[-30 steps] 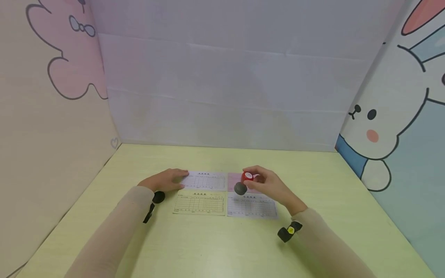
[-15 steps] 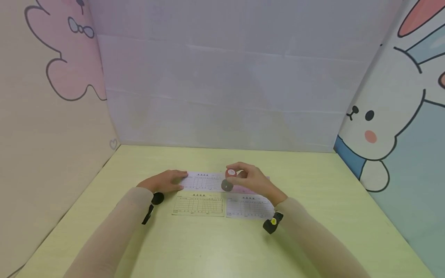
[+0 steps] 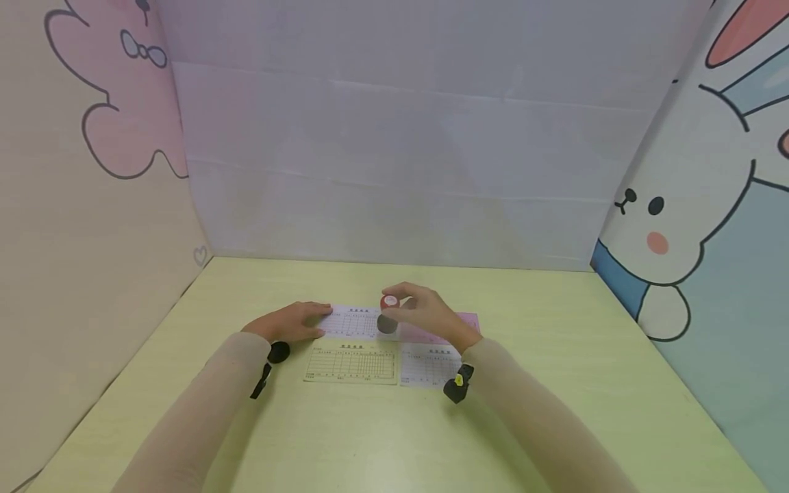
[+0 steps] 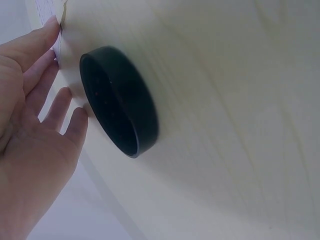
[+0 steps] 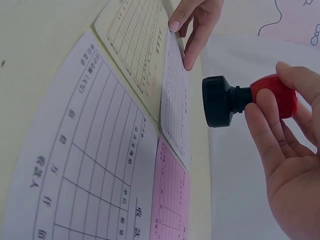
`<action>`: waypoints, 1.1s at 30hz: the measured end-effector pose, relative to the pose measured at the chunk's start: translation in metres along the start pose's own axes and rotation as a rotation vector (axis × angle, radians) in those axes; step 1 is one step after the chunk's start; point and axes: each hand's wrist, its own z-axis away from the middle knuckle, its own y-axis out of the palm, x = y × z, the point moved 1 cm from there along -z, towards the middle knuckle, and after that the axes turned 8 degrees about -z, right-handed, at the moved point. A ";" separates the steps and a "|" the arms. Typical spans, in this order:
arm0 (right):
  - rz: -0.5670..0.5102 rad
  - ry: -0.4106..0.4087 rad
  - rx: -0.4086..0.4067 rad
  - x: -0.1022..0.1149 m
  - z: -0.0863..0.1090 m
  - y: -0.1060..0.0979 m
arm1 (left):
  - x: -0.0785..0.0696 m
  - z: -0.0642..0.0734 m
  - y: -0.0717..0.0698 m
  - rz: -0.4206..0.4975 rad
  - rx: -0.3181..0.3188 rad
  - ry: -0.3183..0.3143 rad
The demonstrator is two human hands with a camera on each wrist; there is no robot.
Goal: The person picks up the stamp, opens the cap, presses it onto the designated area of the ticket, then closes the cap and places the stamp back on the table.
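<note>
My right hand [image 3: 428,311] grips the red handle of a round stamp [image 5: 217,101], fingers and thumb curled about it. Its dark base hangs above the right end of the upper-left printed slip [image 3: 348,322], apart from the paper. At that slip's left edge my left hand [image 3: 292,322] rests with its fingers extended, thumb and fingertips touching the edge. Close to the left wrist lies a round black cap [image 4: 120,100], hollow side up. Partly hidden behind the right hand is a pink slip [image 3: 468,319].
Nearer me lie a yellow slip [image 3: 351,363] and another white slip [image 3: 425,366], edge to edge with the upper pair. A pale wooden table [image 3: 370,438] carries everything. Walls stand behind and on both sides, the right one with a rabbit drawing [image 3: 666,226].
My right hand has carried the stamp leftward from over the pink slip to the upper-left slip. More of the pink slip shows at its right end. My left hand has stayed in place.
</note>
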 end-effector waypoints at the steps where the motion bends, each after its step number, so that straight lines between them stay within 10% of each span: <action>1: 0.003 0.002 -0.002 -0.002 -0.002 0.001 | 0.000 0.000 0.000 -0.002 -0.001 0.000; 33: 0.042 0.132 -0.025 -0.024 -0.018 0.023 | 0.002 0.000 0.000 0.001 -0.012 0.010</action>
